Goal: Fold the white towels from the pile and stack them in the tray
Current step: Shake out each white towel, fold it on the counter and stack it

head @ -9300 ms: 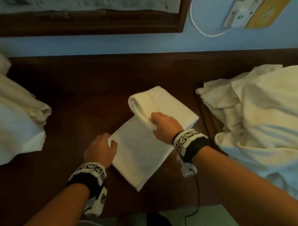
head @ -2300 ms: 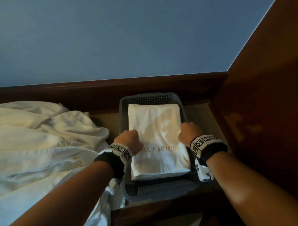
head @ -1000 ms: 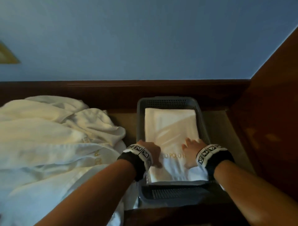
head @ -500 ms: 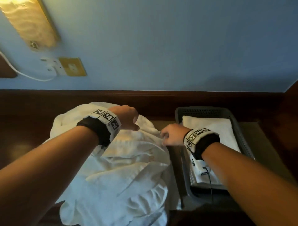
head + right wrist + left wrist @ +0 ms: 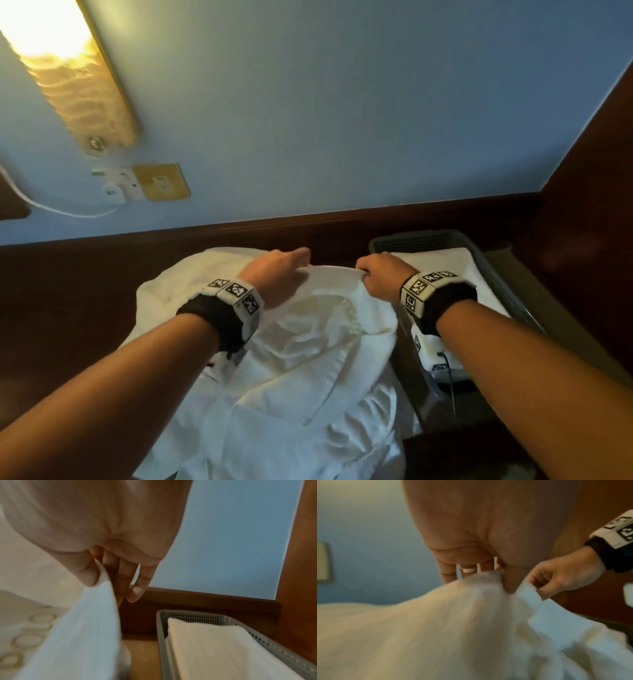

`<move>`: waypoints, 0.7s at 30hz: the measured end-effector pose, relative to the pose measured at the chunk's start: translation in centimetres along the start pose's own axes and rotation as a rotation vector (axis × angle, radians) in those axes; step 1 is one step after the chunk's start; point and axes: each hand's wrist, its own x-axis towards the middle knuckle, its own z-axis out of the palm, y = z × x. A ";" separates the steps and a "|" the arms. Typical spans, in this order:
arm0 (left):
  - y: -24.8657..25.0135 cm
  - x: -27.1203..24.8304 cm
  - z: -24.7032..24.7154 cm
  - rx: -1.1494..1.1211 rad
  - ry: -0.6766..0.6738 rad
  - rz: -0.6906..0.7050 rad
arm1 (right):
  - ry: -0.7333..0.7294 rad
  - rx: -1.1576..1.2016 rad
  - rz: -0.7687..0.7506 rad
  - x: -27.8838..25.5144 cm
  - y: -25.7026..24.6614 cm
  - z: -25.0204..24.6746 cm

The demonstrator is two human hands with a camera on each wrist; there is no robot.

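Gripping: both hands hold the raised top edge of one white towel (image 5: 329, 284) above the pile (image 5: 274, 394).
Left hand (image 5: 277, 274): thumb and fingers pinch the towel's edge, on the side away from the tray; the left wrist view shows the cloth caught under the thumb.
Right hand (image 5: 380, 277): curled, pinching the same edge between thumb and forefinger, on the side toward the tray; its other fingers (image 5: 137, 586) hang loose behind the cloth.
Held towel: stretched between the two hands, its lower part still lying on the pile; gold ring-shaped embroidery (image 5: 349, 315) shows on it.
Pile: crumpled white towels heaped just beside the tray, on the dark wooden top (image 5: 68, 308).
Tray (image 5: 418, 240): grey, perforated walls, against the wooden back rail.
Folded towel (image 5: 442, 260): lies flat inside the tray.
Wall beyond the tray: blue, with a lit lamp (image 5: 68, 68) and a brass socket plate (image 5: 161, 181) holding a white plug and cable.
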 end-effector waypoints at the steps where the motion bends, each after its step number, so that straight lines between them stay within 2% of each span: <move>1: -0.4 -0.1 -1.6 -0.077 0.089 -0.011 | 0.049 0.006 -0.020 -0.1 -0.4 -1.4; 5: -0.9 -1.8 -8.0 -0.185 0.323 -0.018 | 0.202 0.004 -0.139 -0.6 -2.9 -6.1; 9: -0.8 -5.0 -14.1 -0.144 0.465 -0.039 | 0.347 -0.018 -0.253 -1.3 -5.8 -10.6; 13: -0.9 -8.9 -20.0 -0.009 0.599 -0.044 | 0.484 -0.028 -0.323 -2.6 -9.7 -15.9; 17: -2.6 -13.8 -25.6 0.123 0.730 -0.097 | 0.496 -0.144 -0.324 -3.5 -14.3 -19.5; 21: -6.1 -19.8 -29.2 0.200 0.824 -0.144 | 0.498 -0.213 -0.305 -3.5 -18.8 -19.8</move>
